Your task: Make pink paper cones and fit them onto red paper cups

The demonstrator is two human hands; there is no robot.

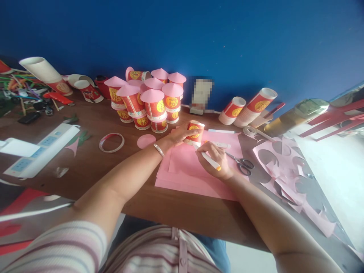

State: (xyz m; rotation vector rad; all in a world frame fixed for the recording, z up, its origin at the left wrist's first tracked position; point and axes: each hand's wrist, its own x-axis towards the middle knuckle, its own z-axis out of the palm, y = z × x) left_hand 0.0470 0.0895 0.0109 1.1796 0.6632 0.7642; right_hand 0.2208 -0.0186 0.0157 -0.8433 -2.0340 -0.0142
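Pink paper (184, 172) mid-frame | cup (195, 131) is being pressed down by left hand (178, 137) | pen (212, 162) is being pinched by right hand (217, 167), ideally hugging the rim.

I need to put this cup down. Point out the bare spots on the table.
Bare wood lies in front of the tape ring, between the power strip and the left forearm, and along the near edge below the pink sheets. Crowded: the cup stack at the back, the scraps on the right, the straws far left.

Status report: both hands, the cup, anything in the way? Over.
Left hand gripping red cup on pink paper. Right hand holding white pen by cup. Scissors beside it.
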